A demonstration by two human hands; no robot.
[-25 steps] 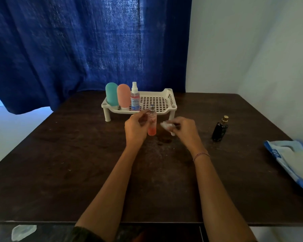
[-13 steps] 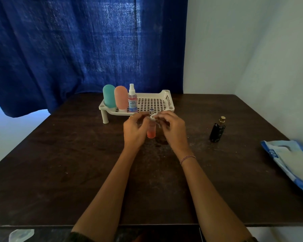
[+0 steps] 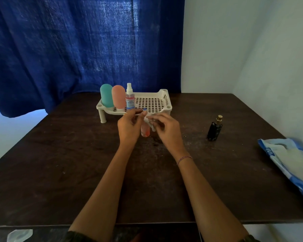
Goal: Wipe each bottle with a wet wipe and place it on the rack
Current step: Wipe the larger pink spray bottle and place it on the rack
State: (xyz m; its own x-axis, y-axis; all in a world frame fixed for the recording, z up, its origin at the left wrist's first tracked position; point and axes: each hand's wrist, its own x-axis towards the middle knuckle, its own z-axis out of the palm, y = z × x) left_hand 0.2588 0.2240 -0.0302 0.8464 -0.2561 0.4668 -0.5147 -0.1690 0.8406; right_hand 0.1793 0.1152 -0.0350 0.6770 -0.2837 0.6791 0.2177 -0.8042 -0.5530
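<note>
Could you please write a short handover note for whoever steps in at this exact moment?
Left hand holds the orange bottle upright near its top; right hand presses the wet wipe against it.
On the rack: teal bottle, pink bottle, spray bottle, all at its left end.
Left: finish wiping the orange bottle and rack it, then wipe and rack the black bottle standing on the table. Wipes pack lies at right.

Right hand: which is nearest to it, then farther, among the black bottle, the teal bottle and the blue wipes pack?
From the right hand:
1. Black bottle, on the table to its right.
2. Teal bottle, on the rack's left end.
3. Wipes pack, at the table's right edge.
</note>
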